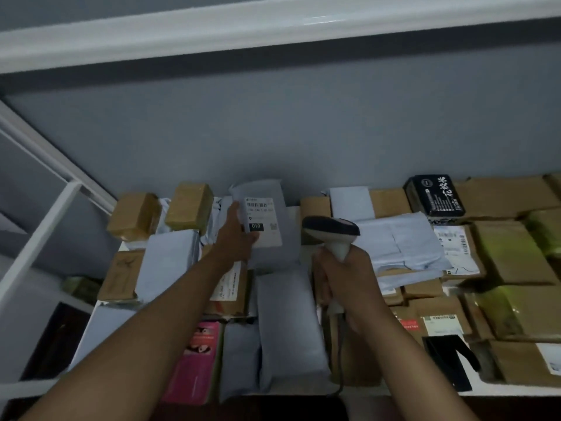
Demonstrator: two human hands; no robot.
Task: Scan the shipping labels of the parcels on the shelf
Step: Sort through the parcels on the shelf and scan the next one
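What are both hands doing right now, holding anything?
Left hand: grips the grey plastic mailer bag by its left edge, white label facing up.
Right hand: curled around the handle of the grey-and-white handheld barcode scanner.

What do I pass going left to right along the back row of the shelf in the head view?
Tan taped box → second tan box → grey mailer held up by the left hand → scanner in the right hand → black box.
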